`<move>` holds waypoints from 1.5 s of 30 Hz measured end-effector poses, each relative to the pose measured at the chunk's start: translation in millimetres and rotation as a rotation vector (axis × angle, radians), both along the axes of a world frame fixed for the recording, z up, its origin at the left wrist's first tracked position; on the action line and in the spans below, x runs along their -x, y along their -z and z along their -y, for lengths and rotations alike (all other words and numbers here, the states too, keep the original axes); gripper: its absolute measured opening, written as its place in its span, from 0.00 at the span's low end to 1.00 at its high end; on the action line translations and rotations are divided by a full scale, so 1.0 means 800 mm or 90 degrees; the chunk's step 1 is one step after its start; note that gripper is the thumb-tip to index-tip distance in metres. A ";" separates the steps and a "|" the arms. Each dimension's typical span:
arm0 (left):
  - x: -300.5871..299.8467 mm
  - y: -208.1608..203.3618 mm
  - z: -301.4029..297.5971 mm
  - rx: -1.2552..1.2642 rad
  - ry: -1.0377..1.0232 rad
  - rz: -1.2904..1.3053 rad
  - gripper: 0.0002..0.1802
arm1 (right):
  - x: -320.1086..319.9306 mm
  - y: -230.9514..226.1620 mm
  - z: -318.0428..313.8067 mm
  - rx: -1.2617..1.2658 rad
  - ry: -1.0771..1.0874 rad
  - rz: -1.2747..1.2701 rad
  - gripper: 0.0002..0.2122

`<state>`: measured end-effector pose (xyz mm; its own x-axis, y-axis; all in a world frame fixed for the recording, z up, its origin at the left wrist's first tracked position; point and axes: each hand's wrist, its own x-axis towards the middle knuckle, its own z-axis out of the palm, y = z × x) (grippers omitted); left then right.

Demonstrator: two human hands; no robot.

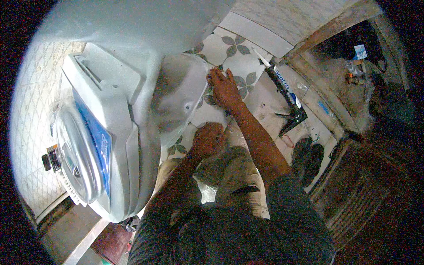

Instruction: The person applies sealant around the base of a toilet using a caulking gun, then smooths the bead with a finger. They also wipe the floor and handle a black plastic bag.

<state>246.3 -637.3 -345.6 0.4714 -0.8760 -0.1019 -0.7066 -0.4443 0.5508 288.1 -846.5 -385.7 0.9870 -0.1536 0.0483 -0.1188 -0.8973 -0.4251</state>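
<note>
White porcelain fills the view as the right hand (225, 88) presses flat, fingers spread, on the toilet (176, 95) base edge, left hand (207, 139) loosely curled just below, caulking gun (287, 99) lying right; a hard shove could smear the joint.

Bathroom mid-install, I'd say. White toilet (115, 132) with its cistern lid at my 9 o'clock, patterned leaf floor tiles (234, 48) at 12, tiled wall (31, 132) far left. Caulking gun with sealant tube (287, 95) at 2, by the doorway threshold (327, 115).
</note>
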 end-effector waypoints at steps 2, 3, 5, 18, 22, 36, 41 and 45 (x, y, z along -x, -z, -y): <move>0.018 -0.024 -0.062 0.021 -0.030 -0.100 0.17 | 0.006 -0.004 -0.006 0.009 -0.001 -0.005 0.29; 0.025 -0.038 -0.094 -0.039 -0.040 -0.109 0.17 | 0.009 -0.005 -0.010 -0.014 0.002 0.001 0.30; 0.050 -0.075 -0.156 -0.046 -0.231 -0.235 0.16 | 0.015 -0.006 -0.020 -0.029 0.005 0.017 0.31; 0.174 -0.320 -0.390 -0.014 -0.511 0.092 0.13 | 0.037 0.019 -0.074 0.029 0.047 0.095 0.31; 0.211 -0.326 -0.416 0.001 -0.466 0.251 0.15 | 0.039 0.023 -0.094 0.015 0.064 0.074 0.32; 0.348 -0.362 -0.507 0.086 -0.745 0.128 0.15 | 0.052 0.050 -0.152 0.038 0.080 0.120 0.40; 0.369 -0.358 -0.523 0.063 -0.731 0.193 0.14 | 0.059 0.045 -0.175 0.042 0.076 0.056 0.40; 0.383 -0.352 -0.530 0.096 -0.767 0.165 0.15 | 0.069 0.048 -0.191 0.035 0.047 0.175 0.39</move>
